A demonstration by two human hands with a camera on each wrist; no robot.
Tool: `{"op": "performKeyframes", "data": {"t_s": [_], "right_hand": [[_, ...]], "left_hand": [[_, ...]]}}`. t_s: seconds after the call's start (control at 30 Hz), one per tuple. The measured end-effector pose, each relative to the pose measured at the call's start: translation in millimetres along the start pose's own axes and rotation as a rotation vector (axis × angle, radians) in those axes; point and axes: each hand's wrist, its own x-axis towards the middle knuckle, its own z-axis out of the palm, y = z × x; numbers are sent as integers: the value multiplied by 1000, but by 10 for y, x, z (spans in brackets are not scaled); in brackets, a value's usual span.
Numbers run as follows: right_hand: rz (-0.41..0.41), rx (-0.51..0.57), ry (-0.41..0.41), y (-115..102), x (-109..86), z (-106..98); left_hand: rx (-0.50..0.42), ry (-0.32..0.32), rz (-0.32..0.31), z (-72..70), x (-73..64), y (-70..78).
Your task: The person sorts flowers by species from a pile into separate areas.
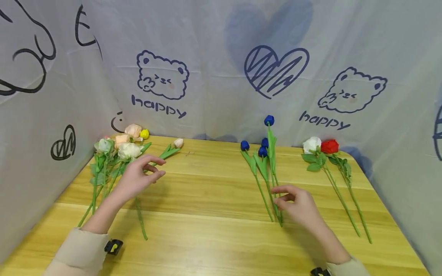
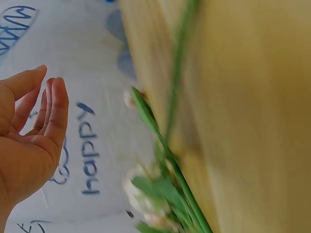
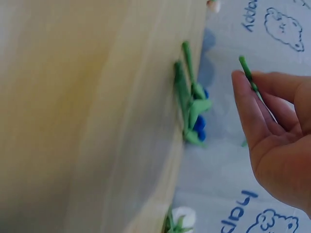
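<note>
My right hand pinches the green stem of a blue tulip between thumb and fingertips. That bloom stands higher than the other blue tulips, which lie beside it on the wooden table. My left hand hovers by the flowers on the left, fingers loosely bent, with nothing between them. Beneath and beyond it are a cream flower, a pale green flower and peach flowers. A pale pink tulip lies just past its fingertips.
A white rose and a red rose lie at the right, stems toward the front. A small yellow flower is at the back left. White cloth with drawings hangs behind the table and along its sides.
</note>
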Motion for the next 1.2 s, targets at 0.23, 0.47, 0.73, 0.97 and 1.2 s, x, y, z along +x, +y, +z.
{"op": "performKeyframes", "data": {"t_s": [0.23,0.47,0.73,0.97,1.2], "right_hand": [[13,-49,-129,151,-2,-122],[77,-78,-209,210,35,-116],[84,-94,-239,212,63,-110],[89,-87,-249,206,71,-95],[83,-90,-258,186,72,-102]], "left_hand": [[147,-36,-19,-239,-194,-310],[242,-94,-50,-350,-267,-599],[231,-191,-46,-435,-392,-645],[142,-311,-65,-473,-475,-667],[56,-441,-60,-505,-466,-685]]}}
